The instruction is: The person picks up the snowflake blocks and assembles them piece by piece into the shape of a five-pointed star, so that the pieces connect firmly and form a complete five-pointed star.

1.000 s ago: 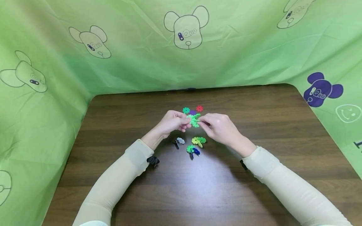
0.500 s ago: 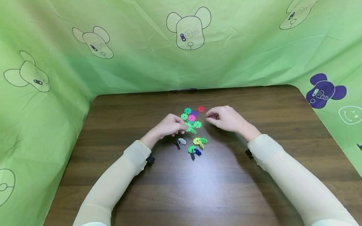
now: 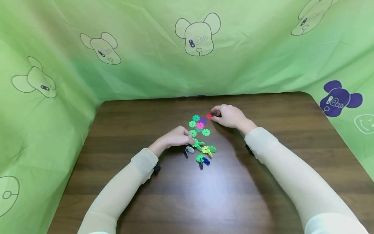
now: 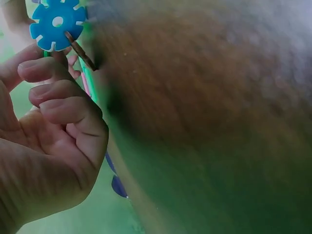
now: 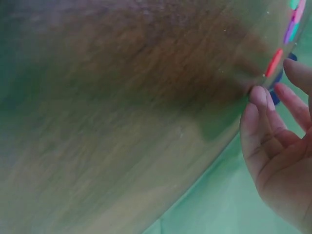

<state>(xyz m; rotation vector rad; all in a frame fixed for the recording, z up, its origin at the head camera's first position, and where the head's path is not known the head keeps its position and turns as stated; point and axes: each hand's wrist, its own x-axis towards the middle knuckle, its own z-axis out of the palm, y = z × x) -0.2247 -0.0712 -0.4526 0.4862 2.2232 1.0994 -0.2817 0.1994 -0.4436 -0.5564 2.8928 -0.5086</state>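
Observation:
In the head view, my left hand (image 3: 177, 136) pinches a piece made of joined green notched discs (image 3: 196, 143), low over the table. Just in front of it is a joined grey-and-black disc piece (image 3: 189, 150). The left wrist view shows that hand's curled fingers (image 4: 68, 105) below a notched disc (image 4: 57, 23) that looks blue there. At the far side my right hand (image 3: 230, 116) reaches to a flat red disc (image 3: 209, 116). The right wrist view has its fingers spread beside the red disc (image 5: 274, 62), with a gap between them.
Loose discs lie behind the left hand: teal (image 3: 196, 118), purple (image 3: 203, 121), pink (image 3: 200, 125) and several green ones (image 3: 206, 132). Nearer stand a yellow-green joined piece (image 3: 206, 149) and a green-and-blue one (image 3: 201, 159). A green printed cloth (image 3: 140, 71) rises behind the wooden table (image 3: 163, 201).
Both hands held the green piece together; the right hand let go and moved away to the red disc. The left hand brought the piece nearer, beside the other joined pieces.

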